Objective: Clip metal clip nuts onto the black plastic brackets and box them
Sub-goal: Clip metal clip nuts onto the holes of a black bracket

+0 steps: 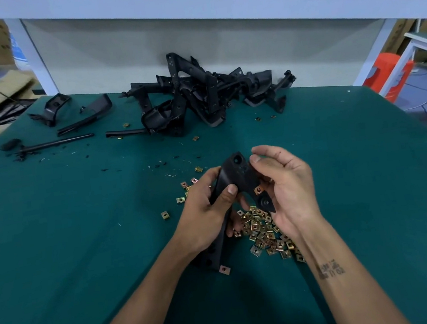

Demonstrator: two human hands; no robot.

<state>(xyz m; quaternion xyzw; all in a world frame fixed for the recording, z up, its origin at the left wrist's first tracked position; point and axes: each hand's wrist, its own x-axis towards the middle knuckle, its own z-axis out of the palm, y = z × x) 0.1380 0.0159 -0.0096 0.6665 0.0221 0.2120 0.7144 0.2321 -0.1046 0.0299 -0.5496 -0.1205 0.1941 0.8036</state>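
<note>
A black plastic bracket is held above the green table in both hands. My left hand grips its long arm, thumb across the front. My right hand curls around the bracket's right side, thumb near its upper end. One metal clip nut sits clipped on a tab of the bracket beside my right palm. Another clip nut is on the bracket's lower end. A heap of loose brass-coloured clip nuts lies on the table right under my hands.
A pile of black brackets lies at the back of the green table. More black parts and a rod lie at the back left. Stray clip nuts and plastic scraps dot the middle. A white shelf frame stands behind.
</note>
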